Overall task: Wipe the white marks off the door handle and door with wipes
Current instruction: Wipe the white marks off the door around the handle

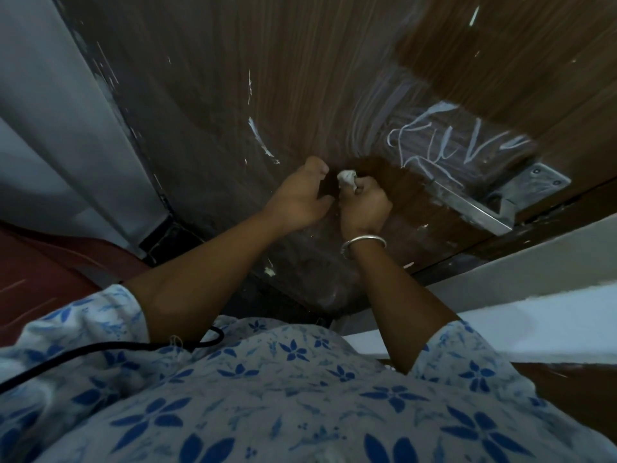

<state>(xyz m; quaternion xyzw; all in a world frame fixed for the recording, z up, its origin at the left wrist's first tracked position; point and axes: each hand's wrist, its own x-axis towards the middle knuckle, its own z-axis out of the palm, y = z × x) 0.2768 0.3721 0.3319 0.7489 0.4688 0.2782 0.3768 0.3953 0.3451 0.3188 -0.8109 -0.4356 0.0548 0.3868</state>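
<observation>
A dark brown wooden door (300, 78) fills the upper view. White scribbled marks (457, 145) and a smeared whitish patch sit left of the metal door handle (474, 208) at the right. My right hand (364, 205), with a silver bangle on its wrist, is shut on a crumpled white wipe (346, 178) pressed against the door, just left of the scribbles. My left hand (300, 195) is beside it, fingers curled and apart, holding nothing, close to the door.
More white streaks (260, 142) and flecks mark the door's middle and left. A grey door frame and wall (66, 111) run down the left, a white wall edge (534, 295) at the right. A black cable (100, 349) crosses my floral top.
</observation>
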